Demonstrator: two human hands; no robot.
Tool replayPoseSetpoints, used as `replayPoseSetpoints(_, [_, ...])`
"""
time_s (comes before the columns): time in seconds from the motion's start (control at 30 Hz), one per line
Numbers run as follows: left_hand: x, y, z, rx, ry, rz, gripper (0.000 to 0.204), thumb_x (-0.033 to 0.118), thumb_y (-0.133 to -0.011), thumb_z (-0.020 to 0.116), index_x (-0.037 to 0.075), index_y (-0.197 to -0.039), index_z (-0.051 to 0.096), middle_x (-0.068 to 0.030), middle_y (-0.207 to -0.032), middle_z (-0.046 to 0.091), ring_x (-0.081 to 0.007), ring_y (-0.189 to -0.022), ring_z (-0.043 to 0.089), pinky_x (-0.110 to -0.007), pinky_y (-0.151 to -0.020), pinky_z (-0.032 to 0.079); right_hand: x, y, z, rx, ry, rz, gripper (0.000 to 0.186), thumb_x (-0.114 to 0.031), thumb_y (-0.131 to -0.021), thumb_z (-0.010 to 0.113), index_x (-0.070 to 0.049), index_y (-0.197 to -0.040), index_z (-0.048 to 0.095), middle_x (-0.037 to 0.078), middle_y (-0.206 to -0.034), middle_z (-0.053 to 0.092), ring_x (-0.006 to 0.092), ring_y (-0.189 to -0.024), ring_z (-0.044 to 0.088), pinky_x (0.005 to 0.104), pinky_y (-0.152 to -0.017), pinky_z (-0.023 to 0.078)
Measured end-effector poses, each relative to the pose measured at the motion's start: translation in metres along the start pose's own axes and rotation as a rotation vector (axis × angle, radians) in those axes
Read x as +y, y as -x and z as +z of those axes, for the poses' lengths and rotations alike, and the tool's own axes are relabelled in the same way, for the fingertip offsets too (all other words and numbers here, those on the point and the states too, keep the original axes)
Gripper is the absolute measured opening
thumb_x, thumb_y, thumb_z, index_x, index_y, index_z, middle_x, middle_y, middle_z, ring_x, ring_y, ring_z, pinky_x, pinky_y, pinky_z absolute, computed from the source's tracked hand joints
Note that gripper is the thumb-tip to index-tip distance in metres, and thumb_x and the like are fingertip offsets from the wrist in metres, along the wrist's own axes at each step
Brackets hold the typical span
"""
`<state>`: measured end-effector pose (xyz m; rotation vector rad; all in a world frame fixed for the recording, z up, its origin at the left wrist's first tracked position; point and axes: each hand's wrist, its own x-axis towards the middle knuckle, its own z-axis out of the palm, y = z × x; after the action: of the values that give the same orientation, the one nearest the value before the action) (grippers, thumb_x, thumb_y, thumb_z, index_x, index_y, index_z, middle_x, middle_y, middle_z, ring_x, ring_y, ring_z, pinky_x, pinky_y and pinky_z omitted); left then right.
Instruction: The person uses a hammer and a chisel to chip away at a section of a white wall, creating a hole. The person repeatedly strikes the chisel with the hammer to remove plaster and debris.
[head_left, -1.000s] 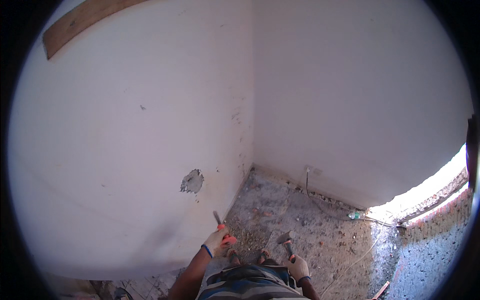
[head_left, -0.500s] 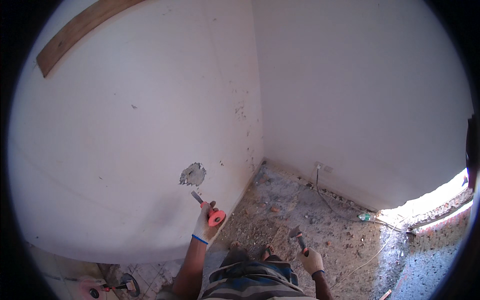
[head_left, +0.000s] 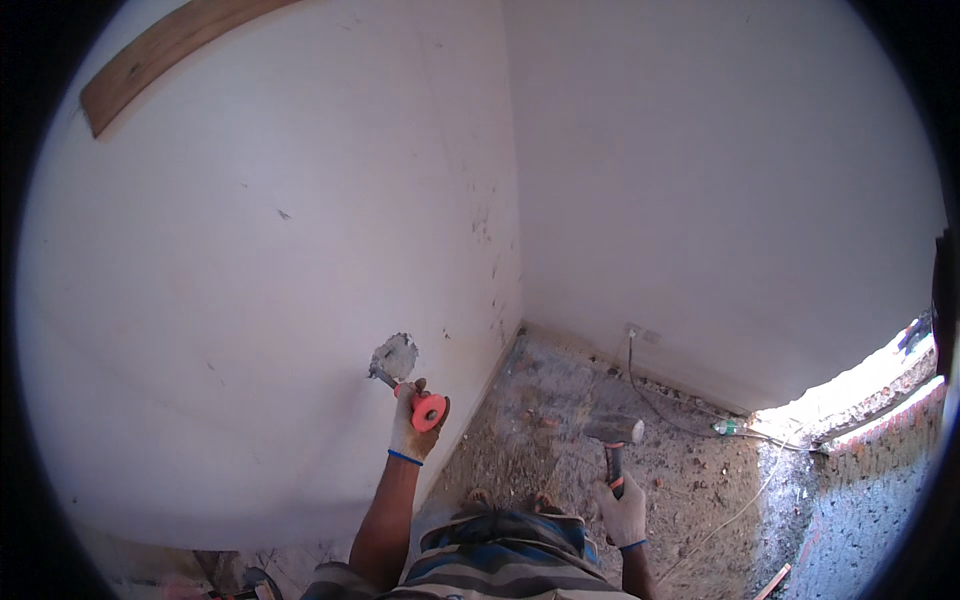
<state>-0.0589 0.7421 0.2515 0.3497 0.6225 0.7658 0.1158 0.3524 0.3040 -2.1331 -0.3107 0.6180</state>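
Note:
My left hand [head_left: 408, 425], in a pale work glove with a blue cuff, is closed round a chisel [head_left: 429, 412] with a round red hand guard. The chisel's blade tip meets the lower left edge of a rough grey hole [head_left: 396, 353] in the white wall [head_left: 250, 330]. My right hand [head_left: 625, 512], gloved the same way, grips a club hammer [head_left: 615, 455] by its dark and orange handle. The heavy metal head is up, over the floor, apart from the chisel. My left fingers partly hide the chisel's grip.
Rubble and dust cover the floor [head_left: 540, 430]. A wooden board [head_left: 170, 55] is fixed high on the left wall. A cable [head_left: 650, 400] runs from a wall socket past a green-labelled bottle [head_left: 726, 427] towards a bright opening at the right. Another tool shows partly at the lower left.
The chisel has moved up from below the hole to touch its lower left edge. My right hand has raised and turned the hammer, so its head is now higher.

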Motion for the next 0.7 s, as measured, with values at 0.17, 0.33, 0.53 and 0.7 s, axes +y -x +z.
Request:
replayPoseSetpoints(0.17, [0.006, -0.007, -0.004, -0.090, 0.078, -0.066, 0.035, 0.046, -0.097, 0.069, 0.014, -0.110, 0.066, 0.0005, -0.086, 0.070, -0.0160, -0.084, 0.069, -0.046, -0.097, 0.058, -0.055, 0.007, 0.012, 0.117, -0.256, -0.227, 0.018, -0.009, -0.089, 0.071, 0.000, -0.103, 0.067, 0.007, -0.078, 0.065, 0.0117, -0.069, 0.060, 0.0305, -0.063, 0.049])
replayPoseSetpoints(0.33, [0.005, 0.000, 0.002, -0.113, 0.165, -0.056, 0.028, 0.038, -0.101, 0.064, 0.012, -0.112, 0.062, -0.0016, -0.088, 0.067, -0.0192, -0.084, 0.067, -0.046, -0.090, 0.060, -0.119, 0.024, 0.016, 0.259, -0.567, -0.380, 0.008, 0.001, -0.089, 0.065, 0.001, -0.098, 0.064, 0.004, -0.076, 0.060, 0.0122, -0.065, 0.058, 0.0298, -0.058, 0.049])
replayPoseSetpoints(0.53, [0.014, 0.004, 0.009, -0.117, 0.176, -0.092, 0.025, 0.035, -0.100, 0.064, 0.013, -0.109, 0.061, -0.0013, -0.086, 0.065, -0.0187, -0.083, 0.067, -0.042, -0.089, 0.060, -0.178, 0.035, 0.037, 0.282, -0.965, -0.938, 0.009, -0.005, -0.097, 0.059, -0.006, -0.101, 0.050, 0.008, -0.076, 0.057, 0.0139, -0.054, 0.052, 0.0322, -0.048, 0.045])
replayPoseSetpoints(0.7, [0.020, -0.002, 0.014, -0.144, 0.223, -0.184, 0.019, 0.032, -0.092, 0.074, 0.015, -0.094, 0.065, 0.0012, -0.084, 0.068, -0.0163, -0.083, 0.067, -0.046, -0.097, 0.058, -0.159, 0.030, 0.107, 0.348, -1.091, -0.925, 0.017, -0.012, -0.099, 0.064, -0.007, -0.098, 0.048, 0.010, -0.075, 0.059, 0.0160, -0.056, 0.055, 0.0325, -0.051, 0.048])
